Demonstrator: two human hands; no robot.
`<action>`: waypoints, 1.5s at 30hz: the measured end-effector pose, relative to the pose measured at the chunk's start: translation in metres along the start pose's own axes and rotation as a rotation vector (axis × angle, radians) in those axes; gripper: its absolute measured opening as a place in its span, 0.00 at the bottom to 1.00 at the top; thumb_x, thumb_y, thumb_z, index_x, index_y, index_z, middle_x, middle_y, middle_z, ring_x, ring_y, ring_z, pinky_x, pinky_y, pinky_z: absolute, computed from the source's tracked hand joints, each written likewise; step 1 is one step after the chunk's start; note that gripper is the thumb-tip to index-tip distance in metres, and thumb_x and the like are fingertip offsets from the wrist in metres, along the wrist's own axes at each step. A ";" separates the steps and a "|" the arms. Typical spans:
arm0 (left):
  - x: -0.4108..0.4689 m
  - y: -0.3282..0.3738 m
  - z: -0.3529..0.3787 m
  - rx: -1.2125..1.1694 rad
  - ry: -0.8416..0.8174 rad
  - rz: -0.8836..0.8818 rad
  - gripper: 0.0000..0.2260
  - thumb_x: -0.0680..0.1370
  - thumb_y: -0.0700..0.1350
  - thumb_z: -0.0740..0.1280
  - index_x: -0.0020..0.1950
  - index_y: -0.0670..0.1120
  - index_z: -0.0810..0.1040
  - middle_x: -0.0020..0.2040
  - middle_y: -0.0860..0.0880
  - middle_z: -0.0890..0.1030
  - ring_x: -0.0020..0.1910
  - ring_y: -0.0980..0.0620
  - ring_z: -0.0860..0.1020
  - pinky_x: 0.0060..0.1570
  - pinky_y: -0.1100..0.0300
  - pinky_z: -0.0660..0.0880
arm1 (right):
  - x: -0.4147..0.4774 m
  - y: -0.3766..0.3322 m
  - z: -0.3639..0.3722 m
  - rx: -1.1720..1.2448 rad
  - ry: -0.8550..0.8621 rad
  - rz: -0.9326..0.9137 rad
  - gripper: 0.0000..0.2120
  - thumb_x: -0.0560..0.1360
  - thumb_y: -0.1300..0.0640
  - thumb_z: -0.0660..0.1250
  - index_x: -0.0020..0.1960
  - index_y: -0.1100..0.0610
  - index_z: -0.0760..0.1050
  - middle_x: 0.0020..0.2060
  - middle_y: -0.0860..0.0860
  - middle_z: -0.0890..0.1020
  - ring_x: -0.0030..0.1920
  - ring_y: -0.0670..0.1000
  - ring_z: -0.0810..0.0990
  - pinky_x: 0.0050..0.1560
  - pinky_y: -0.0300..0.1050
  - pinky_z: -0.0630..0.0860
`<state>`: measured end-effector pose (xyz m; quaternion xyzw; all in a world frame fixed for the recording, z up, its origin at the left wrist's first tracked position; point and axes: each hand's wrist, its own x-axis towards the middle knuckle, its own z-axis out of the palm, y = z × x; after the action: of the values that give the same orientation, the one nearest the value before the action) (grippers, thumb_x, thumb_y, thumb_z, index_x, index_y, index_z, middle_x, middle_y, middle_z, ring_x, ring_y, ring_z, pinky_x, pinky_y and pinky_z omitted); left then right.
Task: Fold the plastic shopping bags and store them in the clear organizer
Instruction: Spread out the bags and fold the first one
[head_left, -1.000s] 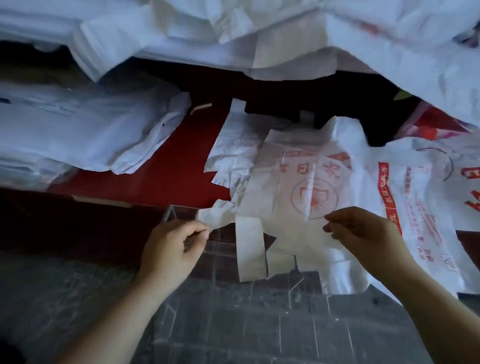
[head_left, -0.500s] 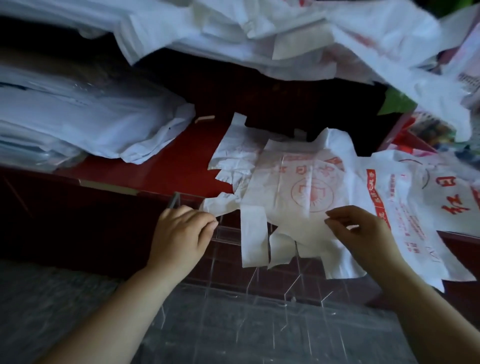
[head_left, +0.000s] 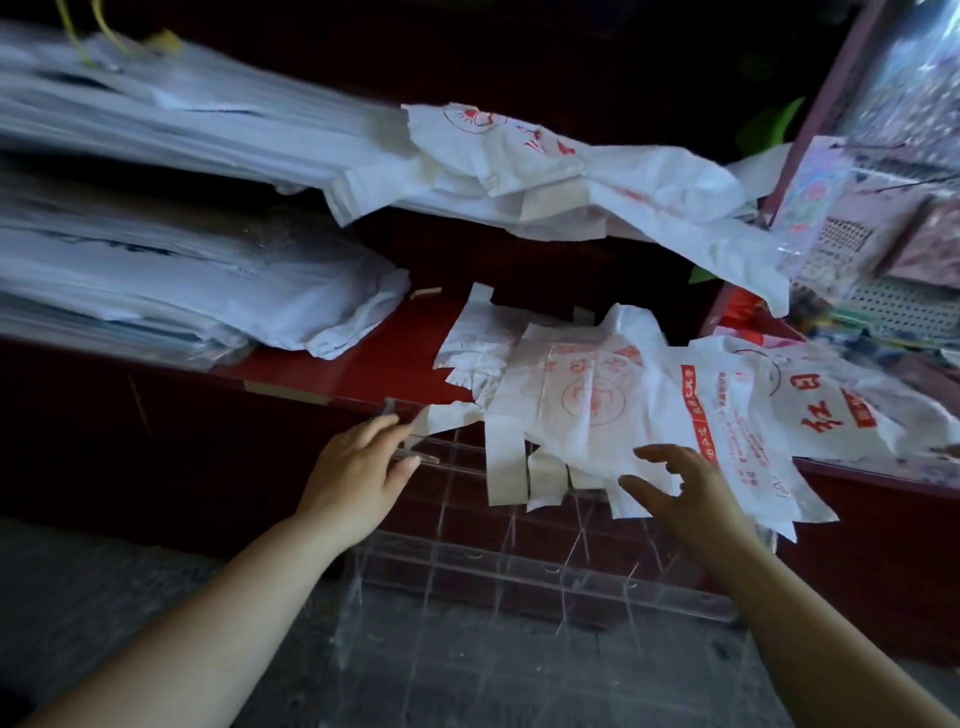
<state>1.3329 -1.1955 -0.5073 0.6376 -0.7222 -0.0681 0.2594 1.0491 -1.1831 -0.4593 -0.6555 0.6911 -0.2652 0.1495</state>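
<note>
Head view: white plastic shopping bags (head_left: 587, 395) with red print lie on the red shelf (head_left: 395, 358), their handles hanging over its front edge. Just below stands the clear organizer (head_left: 519, 577), its grid of compartments showing nothing inside. The left hand (head_left: 358, 478) is open, with loosely straight fingers at the organizer's far left corner. The right hand (head_left: 680, 493) is open with spread fingers, near the bags' lower edge. Stacked white bags (head_left: 182, 291) lie at the left.

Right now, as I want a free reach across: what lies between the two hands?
In the head view, white bag handle strips hang between the left hand and the right hand, over the grid of the clear organizer.
</note>
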 end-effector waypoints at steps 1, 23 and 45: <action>0.000 -0.004 -0.002 0.042 -0.039 -0.005 0.23 0.80 0.55 0.52 0.73 0.47 0.62 0.74 0.50 0.60 0.73 0.50 0.57 0.70 0.58 0.52 | 0.002 -0.009 0.006 -0.062 -0.019 -0.046 0.19 0.73 0.53 0.68 0.62 0.55 0.72 0.64 0.53 0.72 0.66 0.55 0.66 0.62 0.49 0.65; 0.002 -0.035 0.022 -0.262 0.076 0.006 0.38 0.67 0.67 0.45 0.69 0.48 0.69 0.71 0.50 0.67 0.71 0.51 0.62 0.71 0.55 0.52 | 0.041 -0.069 0.091 -0.084 0.125 -0.228 0.11 0.76 0.61 0.61 0.56 0.57 0.78 0.40 0.44 0.75 0.55 0.53 0.74 0.58 0.42 0.67; 0.000 0.046 0.065 -1.061 -0.215 -0.655 0.06 0.76 0.47 0.66 0.45 0.46 0.75 0.41 0.52 0.77 0.42 0.53 0.73 0.45 0.58 0.72 | -0.078 0.040 0.089 0.559 -0.152 -0.260 0.14 0.64 0.55 0.63 0.33 0.33 0.75 0.42 0.34 0.81 0.52 0.40 0.77 0.53 0.29 0.69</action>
<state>1.2624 -1.2021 -0.5436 0.5999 -0.3794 -0.5565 0.4319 1.0729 -1.1218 -0.5646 -0.6898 0.4888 -0.4120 0.3400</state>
